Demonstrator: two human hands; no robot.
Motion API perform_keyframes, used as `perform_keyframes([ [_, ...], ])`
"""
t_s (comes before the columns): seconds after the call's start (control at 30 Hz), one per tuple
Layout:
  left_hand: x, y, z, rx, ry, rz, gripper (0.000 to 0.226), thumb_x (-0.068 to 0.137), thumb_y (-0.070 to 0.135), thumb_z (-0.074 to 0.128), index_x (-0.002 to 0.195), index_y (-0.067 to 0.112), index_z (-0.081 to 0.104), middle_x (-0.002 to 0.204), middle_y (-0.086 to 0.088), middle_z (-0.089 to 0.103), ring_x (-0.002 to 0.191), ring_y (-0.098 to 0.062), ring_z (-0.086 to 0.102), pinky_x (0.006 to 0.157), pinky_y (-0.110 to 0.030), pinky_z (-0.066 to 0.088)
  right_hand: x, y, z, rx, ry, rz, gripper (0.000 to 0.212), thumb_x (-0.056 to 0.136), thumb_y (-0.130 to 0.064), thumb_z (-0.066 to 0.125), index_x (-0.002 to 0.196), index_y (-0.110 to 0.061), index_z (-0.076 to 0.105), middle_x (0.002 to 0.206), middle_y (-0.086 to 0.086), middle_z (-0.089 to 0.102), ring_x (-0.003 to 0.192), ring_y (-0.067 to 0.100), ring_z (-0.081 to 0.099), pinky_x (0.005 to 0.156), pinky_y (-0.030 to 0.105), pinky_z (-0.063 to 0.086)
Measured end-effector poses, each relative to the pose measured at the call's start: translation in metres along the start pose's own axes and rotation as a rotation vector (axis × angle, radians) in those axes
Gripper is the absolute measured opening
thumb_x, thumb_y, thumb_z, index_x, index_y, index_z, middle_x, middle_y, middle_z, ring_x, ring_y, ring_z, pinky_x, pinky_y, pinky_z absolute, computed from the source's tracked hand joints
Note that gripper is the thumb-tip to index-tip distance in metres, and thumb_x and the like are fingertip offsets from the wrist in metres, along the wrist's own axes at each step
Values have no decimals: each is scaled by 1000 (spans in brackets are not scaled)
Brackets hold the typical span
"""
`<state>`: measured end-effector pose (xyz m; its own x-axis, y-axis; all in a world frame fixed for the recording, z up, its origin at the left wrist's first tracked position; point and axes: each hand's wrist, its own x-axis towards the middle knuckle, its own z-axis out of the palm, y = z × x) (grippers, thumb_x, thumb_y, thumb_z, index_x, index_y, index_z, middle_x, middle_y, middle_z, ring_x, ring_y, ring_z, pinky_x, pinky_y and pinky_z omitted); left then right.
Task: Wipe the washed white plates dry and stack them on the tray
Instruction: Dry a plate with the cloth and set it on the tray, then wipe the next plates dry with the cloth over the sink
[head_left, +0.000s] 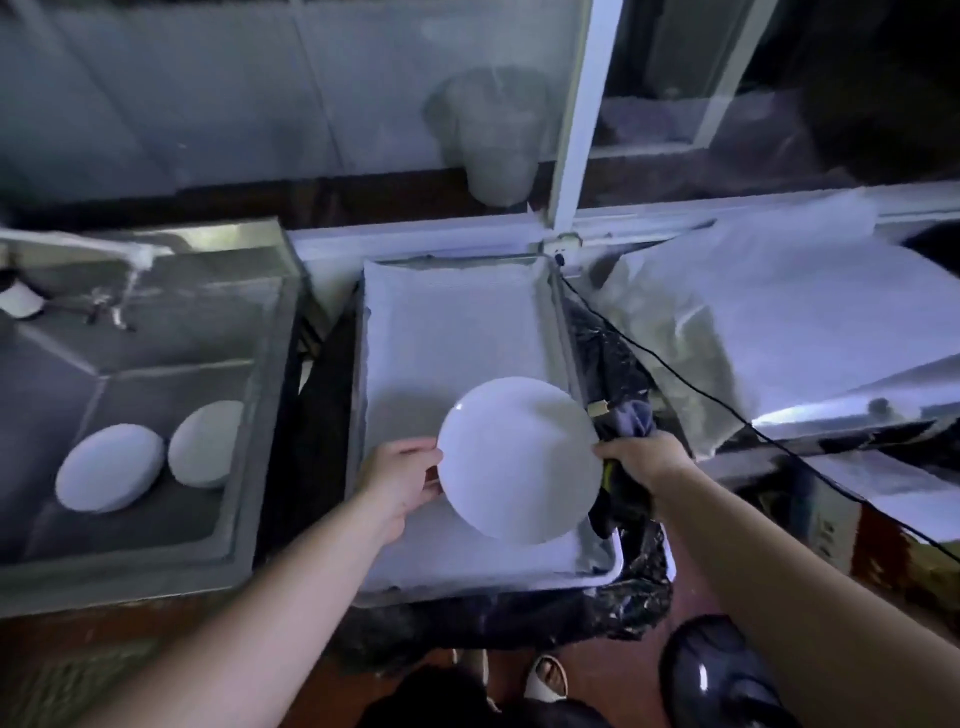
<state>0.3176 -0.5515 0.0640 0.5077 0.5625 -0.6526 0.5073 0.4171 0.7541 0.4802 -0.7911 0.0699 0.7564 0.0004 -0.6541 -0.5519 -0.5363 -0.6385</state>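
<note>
Both hands (402, 475) tilt plate (519, 460) over tray (452, 332).

White plates: 3. 1 plate (519, 460) over the tray's near right corner; 2 plates (110, 467) (205, 445) in the sink, toward its near edge.
Tray (447, 332), white-lined: 1.
Sink (156, 332), metal: 1.
Cloth (626, 499), dark, at the tray's right edge: 1.
Hands: 2, left hand (400, 475), right hand (647, 460).
</note>
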Motion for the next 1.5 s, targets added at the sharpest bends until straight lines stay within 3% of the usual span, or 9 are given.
perform_keyframes([
  [0.13,37,16,-13,9,30,-18,19,95,-5,65,105,9,72,100,-17,77,90,-35,74,89,-47,61,28,-30,34,-62,-36,-22,34,81,-13,86,108,-6,65,90,8,69,88,31,70,85,41,57],
  [0.3,94,40,-26,51,63,-9,19,93,-5,67,103,9,74,93,-14,78,81,-29,77,74,-38,65,67,-67,78,-136,-12,-56,30,85,-15,83,106,-9,63,84,3,65,76,23,62,76,34,49],
  [0.4,130,56,-26,86,93,-3,19,90,-2,70,105,10,76,93,-12,79,82,-29,78,78,-44,66,92,-86,99,-181,21,-68,27,85,-18,80,106,-10,64,83,2,63,77,24,62,72,32,47],
  [0.6,187,76,-16,274,166,38,25,90,4,71,85,28,75,85,2,77,78,-23,77,75,-36,65,140,-120,128,-307,41,-80,22,88,-21,75,101,-12,60,80,2,59,69,19,55,69,31,45],
  [0.77,226,77,-8,360,195,11,24,91,12,70,113,18,79,90,0,78,81,-26,77,82,-45,65,173,-139,146,-407,39,-79,23,88,-21,70,108,-12,60,80,2,56,73,23,56,67,29,42],
  [0.93,242,67,0,405,181,0,22,98,11,66,114,18,78,92,-1,76,91,-31,73,88,-48,63,187,-143,154,-436,39,-81,36,87,-19,67,123,-16,63,98,7,67,87,29,61,72,29,44],
  [1.07,244,67,3,479,209,72,24,98,15,62,108,26,80,89,4,74,86,-28,71,73,-36,59,192,-141,160,-429,74,-62,24,87,-20,66,109,-14,61,86,5,62,82,30,61,73,31,47],
  [1.2,243,69,5,498,238,132,27,100,13,58,110,27,79,87,16,68,87,-22,67,78,-40,62,195,-137,162,-373,79,-41,23,87,-24,70,105,-13,60,81,2,59,76,27,59,70,31,46],
  [1.5,227,68,-6,459,278,167,25,100,22,61,122,25,71,96,13,66,86,-13,62,75,-32,57,180,-138,138,-432,143,-67,25,93,-25,66,111,-10,56,93,9,63,87,32,63,77,37,54],
])
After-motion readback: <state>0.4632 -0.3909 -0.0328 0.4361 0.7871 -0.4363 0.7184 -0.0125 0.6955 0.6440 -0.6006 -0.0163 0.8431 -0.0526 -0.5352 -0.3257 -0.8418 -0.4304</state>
